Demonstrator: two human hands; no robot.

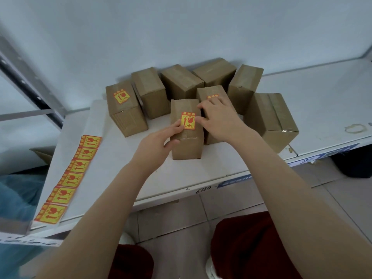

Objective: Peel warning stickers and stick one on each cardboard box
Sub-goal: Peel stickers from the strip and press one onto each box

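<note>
Several brown cardboard boxes stand on a white shelf (pixel 201 170). The nearest box (pixel 186 143) carries a yellow-and-red warning sticker (pixel 188 120) on its top. My left hand (pixel 159 141) holds this box's left side, with the thumb on the sticker's left edge. My right hand (pixel 218 119) lies with straight fingers across the sticker's right edge and the box behind (pixel 211 92), whose sticker (pixel 213 96) it partly hides. The far-left box (pixel 124 109) bears a sticker (pixel 120 96) too. A strip of stickers (pixel 70 178) lies on the shelf's left.
Unlabelled boxes stand at the back (pixel 150 91), (pixel 181 81), (pixel 215 71), (pixel 244 87) and at the right (pixel 271 121). A grey metal shelf post (pixel 30 83) rises at the left. A rubber band (pixel 355 128) lies at far right. The white wall is close behind.
</note>
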